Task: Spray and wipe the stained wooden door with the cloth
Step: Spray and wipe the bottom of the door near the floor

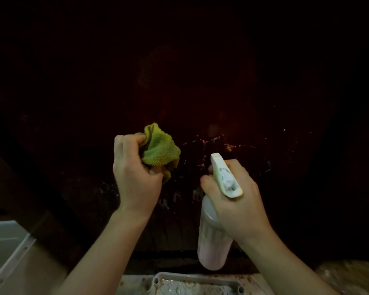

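at the bottom centre sits a grey plastic tray [192, 283]. above it the right hand [237, 194] grasps a pale translucent spray bottle [213, 241], nozzle aimed at the dark stained wooden door [200, 92]. centre left, the left hand [134, 173] clenches a bunched yellow-green terry cloth [160, 149], kept clear, likely ready to wipe the coloured specks [211, 141].
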`<state>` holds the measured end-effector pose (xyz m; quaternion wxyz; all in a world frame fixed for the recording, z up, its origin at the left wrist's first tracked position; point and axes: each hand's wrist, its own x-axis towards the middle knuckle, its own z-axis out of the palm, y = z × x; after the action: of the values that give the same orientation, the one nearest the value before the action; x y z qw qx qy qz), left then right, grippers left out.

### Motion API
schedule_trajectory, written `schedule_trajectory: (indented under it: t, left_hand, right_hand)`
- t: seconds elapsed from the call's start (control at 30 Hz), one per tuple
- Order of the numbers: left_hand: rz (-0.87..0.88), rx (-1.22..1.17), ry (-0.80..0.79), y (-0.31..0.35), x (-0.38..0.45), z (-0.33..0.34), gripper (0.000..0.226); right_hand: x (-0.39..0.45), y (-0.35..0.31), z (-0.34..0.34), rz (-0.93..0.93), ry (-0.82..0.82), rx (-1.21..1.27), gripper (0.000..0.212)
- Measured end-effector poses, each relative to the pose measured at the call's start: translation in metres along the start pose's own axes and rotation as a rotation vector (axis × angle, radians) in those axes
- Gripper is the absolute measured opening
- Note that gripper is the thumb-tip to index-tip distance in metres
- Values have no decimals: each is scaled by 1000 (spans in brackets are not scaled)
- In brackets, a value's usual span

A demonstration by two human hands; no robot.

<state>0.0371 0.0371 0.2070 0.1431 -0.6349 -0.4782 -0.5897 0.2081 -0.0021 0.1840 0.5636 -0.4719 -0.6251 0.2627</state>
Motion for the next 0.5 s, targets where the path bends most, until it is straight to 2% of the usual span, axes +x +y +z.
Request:
schedule_trajectory:
  t: [0.07,0.17,0.27,0.37,0.5]
  left_hand:
    - [12,6,-2,3,1,3,29]
    - [58,-9,-8,8,1,9,27]
    - [77,-27,-16,12,-1,15,29]
    - [91,-45,-19,14,-2,18,25]
    - [110,-47,-29,15,-3,20,27]
  right_hand:
    - [-1,2,-3,-19,16,-43,25]
    - [-1,6,-10,-54,89,-97,16]
    - [0,11,-16,-41,140,-112,16]
    - [0,11,-22,-26,103,-70,22]
    - [-3,12,-26,-14,28,-41,19]
